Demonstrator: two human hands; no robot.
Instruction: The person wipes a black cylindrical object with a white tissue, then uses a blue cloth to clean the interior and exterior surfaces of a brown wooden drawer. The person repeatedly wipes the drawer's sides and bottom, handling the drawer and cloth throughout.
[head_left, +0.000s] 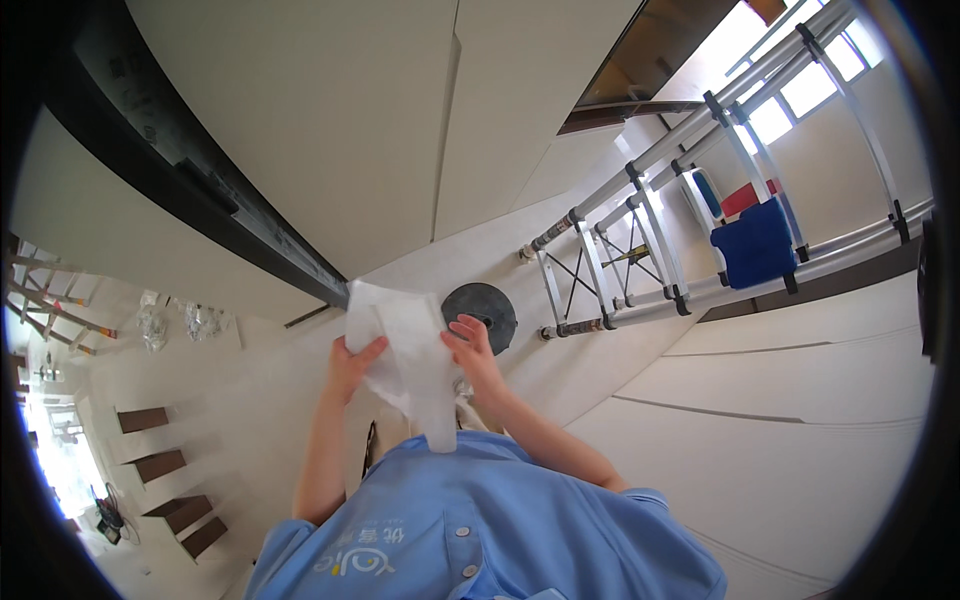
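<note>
A thin white cloth (401, 330), folded and see-through in places, hangs in front of my chest. My left hand (355, 367) grips its left side, thumb on top. At the right edge of the cloth is my right hand (478, 358), its fingertips on the edge and the other fingers loosely bent. The lower end of the cloth hangs down over the hem of my blue shirt (480, 517). Beyond my right hand, a round dark grey object (491, 300) with a hub at its centre sits on the pale floor, partly covered by the fingers.
An aluminium ladder (645, 217) stands at the right, with a blue cloth (754, 244) and a red cloth (742, 199) over its rungs. Pale cabinet doors (337, 150) rise ahead, beside a dark vertical panel (225, 195). Brown wall shelves (176, 514) and another ladder (56, 304) are at left.
</note>
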